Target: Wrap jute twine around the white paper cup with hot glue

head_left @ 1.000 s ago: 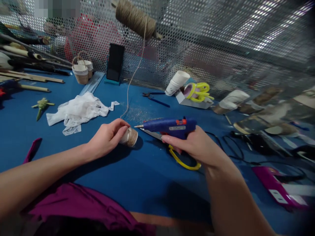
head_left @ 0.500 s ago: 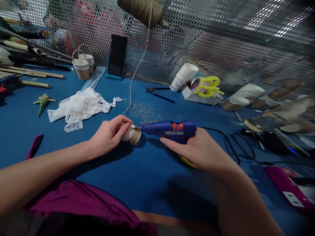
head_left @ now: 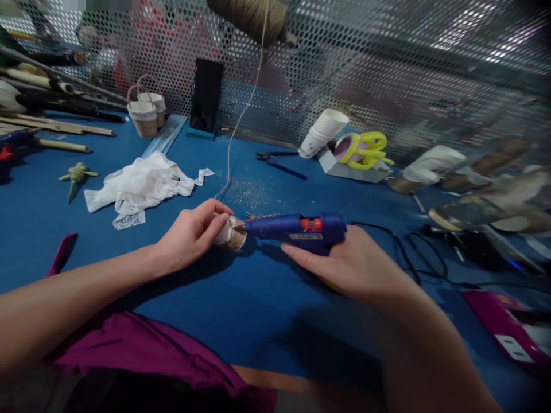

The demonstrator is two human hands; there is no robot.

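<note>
My left hand [head_left: 194, 232] is closed around a small white paper cup [head_left: 222, 234], which lies tilted on its side with brown twine [head_left: 237, 239] wound about its far end. In my right hand [head_left: 340, 261] is a blue hot glue gun [head_left: 293, 226], its nozzle touching or just over the twine-wrapped part; I cannot tell which. A strand of twine [head_left: 235, 135] runs from the cup area up to a large twine spool [head_left: 252, 20] hanging on the mesh.
White lace [head_left: 146, 182] lies left of the cup, with two twine-wrapped baskets [head_left: 144, 119] behind. A phone [head_left: 206, 94] stands against the mesh. Pliers [head_left: 282, 164], stacked paper cups [head_left: 322, 132] and a box with yellow cord [head_left: 361, 155] sit at the back. A black cable [head_left: 400, 246] trails right.
Almost nothing differs. The glue gun has shifted very slightly right and down, its nozzle still at the twine-wrapped end of the cup. My left hand keeps its hold.
</note>
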